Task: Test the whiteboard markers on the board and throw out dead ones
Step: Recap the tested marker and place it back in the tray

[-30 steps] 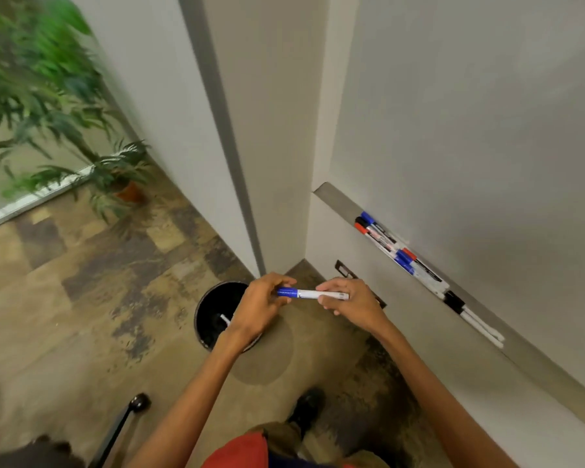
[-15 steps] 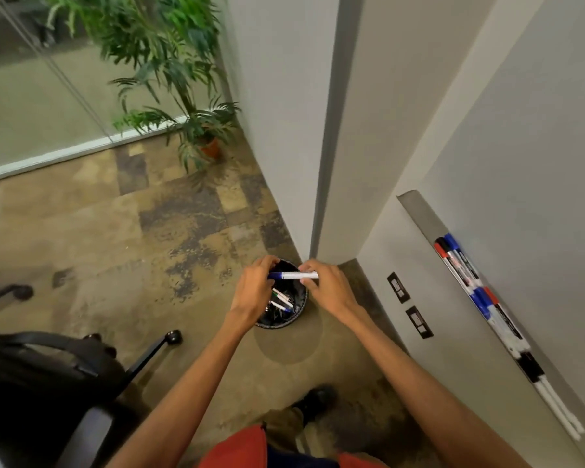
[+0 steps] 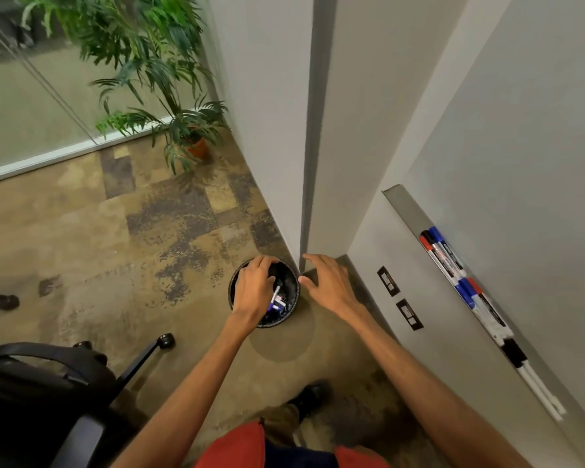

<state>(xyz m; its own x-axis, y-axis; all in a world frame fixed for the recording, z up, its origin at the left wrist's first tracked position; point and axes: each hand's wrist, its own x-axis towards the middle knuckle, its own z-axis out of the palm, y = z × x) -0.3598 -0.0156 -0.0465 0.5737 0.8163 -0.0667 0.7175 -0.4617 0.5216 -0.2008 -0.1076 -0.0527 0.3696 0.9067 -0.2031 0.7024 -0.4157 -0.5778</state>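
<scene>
Whiteboard [image 3: 527,163] fills the right side. A patchy brown carpet floor [image 3: 81,238] covers the left and centre. A grey wall column [image 3: 267,96] runs down to the corner. Black office chair [image 3: 41,400] at lower left, one castor leg sticking out toward the centre. Potted plant [image 3: 183,130] stands by the glass partition at upper left.

Metal marker tray [image 3: 406,204] runs along the whiteboard's bottom edge. A row of markers [image 3: 453,268] lies in it end to end, with blue, red and black caps. Two wall outlets [image 3: 388,281] sit below the tray.

Round black bin [image 3: 297,298] stands on the floor at the foot of the column corner, with discarded markers inside.

Left hand [image 3: 254,288] is over the bin opening, fingers curled downward. The blue-capped marker [image 3: 276,298] is just under those fingers, inside the bin's outline, roughly upright with the cap low. Cannot tell whether the fingers grip it or it is loose.

Right hand [image 3: 328,285] is just right of the bin, fingers spread and relaxed, holding nothing. One dark shoe [image 3: 309,396] shows on the carpet below.
</scene>
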